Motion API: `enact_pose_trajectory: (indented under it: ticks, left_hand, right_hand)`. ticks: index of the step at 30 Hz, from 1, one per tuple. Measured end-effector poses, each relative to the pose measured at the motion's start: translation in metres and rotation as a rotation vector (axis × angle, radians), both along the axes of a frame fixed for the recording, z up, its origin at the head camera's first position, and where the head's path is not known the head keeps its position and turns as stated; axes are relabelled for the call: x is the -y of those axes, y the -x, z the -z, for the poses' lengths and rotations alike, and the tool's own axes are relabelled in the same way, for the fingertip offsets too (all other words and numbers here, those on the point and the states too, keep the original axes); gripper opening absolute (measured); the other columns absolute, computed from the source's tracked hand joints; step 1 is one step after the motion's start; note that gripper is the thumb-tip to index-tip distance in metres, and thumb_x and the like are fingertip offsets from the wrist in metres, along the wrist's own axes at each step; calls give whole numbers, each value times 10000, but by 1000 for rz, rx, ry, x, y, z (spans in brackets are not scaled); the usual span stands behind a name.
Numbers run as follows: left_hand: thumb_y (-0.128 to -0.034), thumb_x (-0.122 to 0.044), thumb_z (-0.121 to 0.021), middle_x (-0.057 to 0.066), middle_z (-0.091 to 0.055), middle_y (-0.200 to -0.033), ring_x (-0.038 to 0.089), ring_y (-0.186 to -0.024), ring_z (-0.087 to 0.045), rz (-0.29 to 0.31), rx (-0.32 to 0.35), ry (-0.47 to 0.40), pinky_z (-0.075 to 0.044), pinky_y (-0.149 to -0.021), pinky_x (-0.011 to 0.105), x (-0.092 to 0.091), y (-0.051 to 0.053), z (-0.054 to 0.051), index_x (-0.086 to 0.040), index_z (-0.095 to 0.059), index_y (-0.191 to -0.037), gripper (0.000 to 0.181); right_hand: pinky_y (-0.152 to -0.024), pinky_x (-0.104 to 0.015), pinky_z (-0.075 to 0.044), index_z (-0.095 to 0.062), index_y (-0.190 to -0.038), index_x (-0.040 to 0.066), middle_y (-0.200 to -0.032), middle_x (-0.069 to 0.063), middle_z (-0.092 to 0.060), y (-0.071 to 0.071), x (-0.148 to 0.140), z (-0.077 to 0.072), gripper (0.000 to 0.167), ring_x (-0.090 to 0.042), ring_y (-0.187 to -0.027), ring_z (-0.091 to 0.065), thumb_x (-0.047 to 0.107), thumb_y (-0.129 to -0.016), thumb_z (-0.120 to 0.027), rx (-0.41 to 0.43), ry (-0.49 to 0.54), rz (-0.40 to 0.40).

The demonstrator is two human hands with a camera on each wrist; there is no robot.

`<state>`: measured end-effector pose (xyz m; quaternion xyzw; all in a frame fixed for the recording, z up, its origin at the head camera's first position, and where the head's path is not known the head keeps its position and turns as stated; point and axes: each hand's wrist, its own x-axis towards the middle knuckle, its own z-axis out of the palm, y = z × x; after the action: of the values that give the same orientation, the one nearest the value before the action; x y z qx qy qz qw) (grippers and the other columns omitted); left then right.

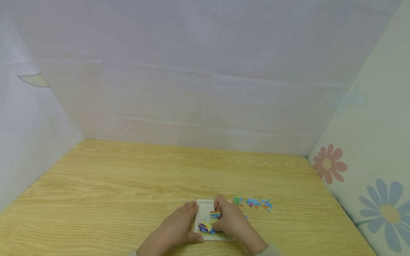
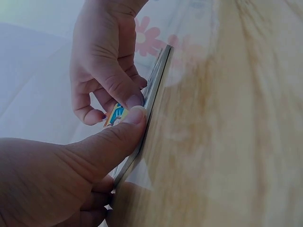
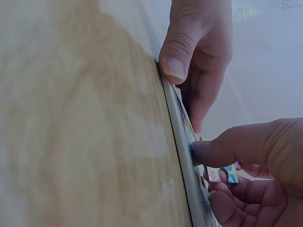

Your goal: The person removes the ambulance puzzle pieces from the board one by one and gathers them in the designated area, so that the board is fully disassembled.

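A small white-framed puzzle board (image 1: 202, 212) lies flat on the table, with colourful pieces fitted along its near side. My left hand (image 1: 177, 224) holds the board at its near left corner, the fingers along the left edge and the thumb on the near edge. Over the board's right part, my right hand (image 1: 231, 219) pinches a jigsaw puzzle piece (image 1: 215, 214), which stands tilted above the board. In the right wrist view the puzzle piece (image 3: 231, 174) shows a notch between the bent fingers, while the thumb touches the board. The right hand hides part of the board.
Several loose puzzle pieces (image 1: 253, 203) lie on the table (image 1: 128, 185) just right of the board, some partly behind the right hand. Pale cloth walls (image 1: 205, 89) enclose the table at the back and sides; the right one bears printed flowers (image 1: 330, 163).
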<state>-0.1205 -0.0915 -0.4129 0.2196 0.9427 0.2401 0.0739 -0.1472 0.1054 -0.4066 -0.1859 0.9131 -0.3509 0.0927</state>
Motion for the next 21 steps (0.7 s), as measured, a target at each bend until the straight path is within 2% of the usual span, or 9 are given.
enact_pose_trajectory:
  ticks: [10, 17, 21]
  left_hand:
    - [-686, -508, -738, 187, -378, -1437, 391, -1314, -347, 9, 5, -8, -332, -1047, 530, 1, 2, 3, 51, -409, -1354, 931]
    - [-684, -532, -726, 191, -362, -1446, 394, -1324, -329, 15, 24, -7, -322, -1050, 540, 1, 3, 2, 48, -402, -1360, 948]
    - [-683, -523, -732, 191, -369, -1442, 395, -1321, -332, 11, 24, -12, -324, -1049, 540, 1, 2, 2, 47, -407, -1357, 941]
  right_hand:
    - [-475, -115, -365, -482, -977, 106, -666, 23, -494, 4, -8, 6, 219, -54, -540, -435, -3, -836, -608, 52, 143, -56]
    - [-458, -121, -387, -496, -1047, 36, -680, -30, -547, 6, -11, 8, 190, -108, -568, -524, 8, -869, -555, 160, 294, -24]
    - [-465, -114, -382, -491, -1066, 17, -682, -30, -542, 7, -14, 8, 205, -90, -547, -486, 26, -875, -565, 179, 339, -12]
